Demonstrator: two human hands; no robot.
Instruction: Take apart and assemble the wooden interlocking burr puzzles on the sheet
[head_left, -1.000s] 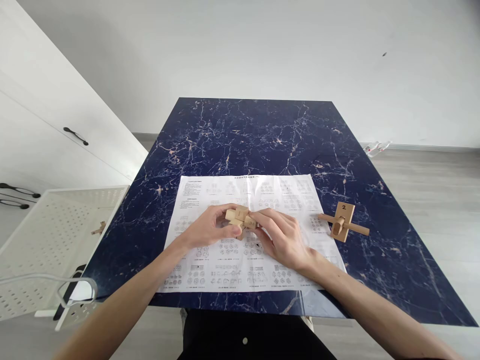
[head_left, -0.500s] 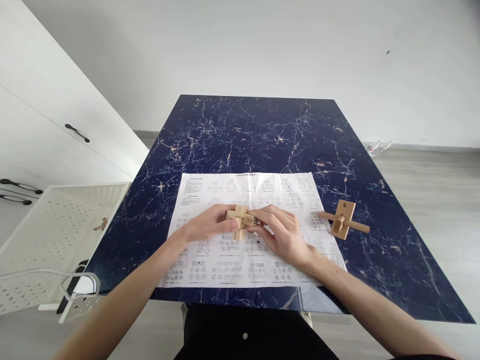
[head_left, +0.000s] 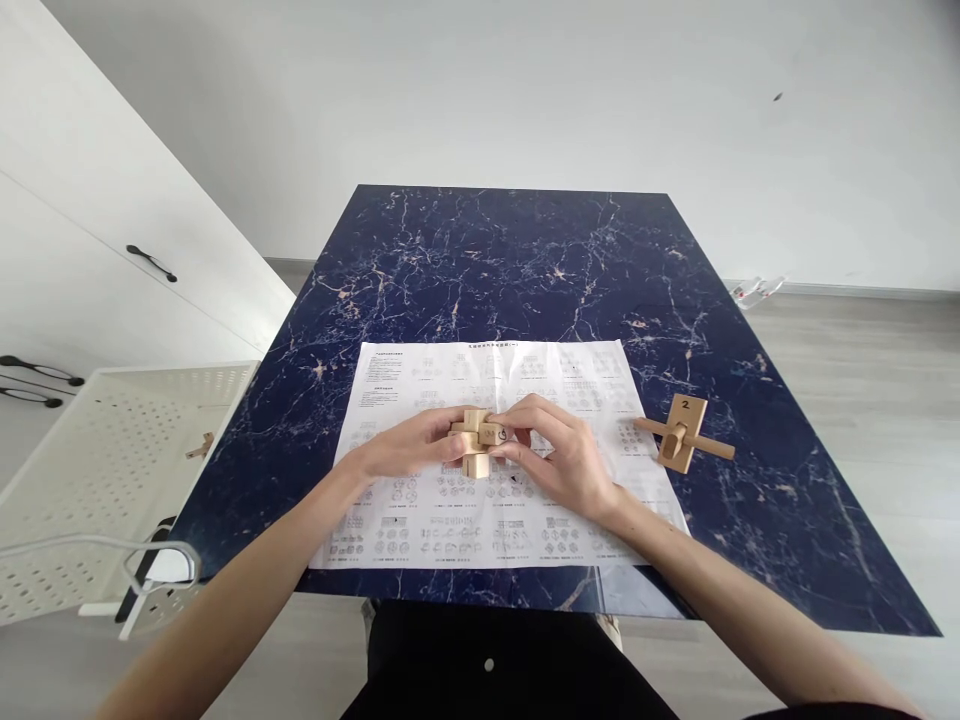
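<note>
Between my two hands is a wooden burr puzzle made of crossing light-wood bars, over the printed sheet. My left hand is closed on its left side, the thumb lying across the front. From the right, my right hand pinches the bar with dark markings, fingers above and thumb below. The far side of the puzzle is partly hidden by my fingers. Beneath lies a white instruction sheet with rows of small diagrams and text, too small to read.
To the right on the dark blue marbled table lies another wooden puzzle, a plate marked 2 with crossing rods. At the left stands a white perforated basket with a small wooden piece inside. White cabinets stand beyond it.
My right fingers have shifted slightly on the puzzle, so more of the marked bar shows. Both hands still hold it over the sheet. The whole view has moved a little.
</note>
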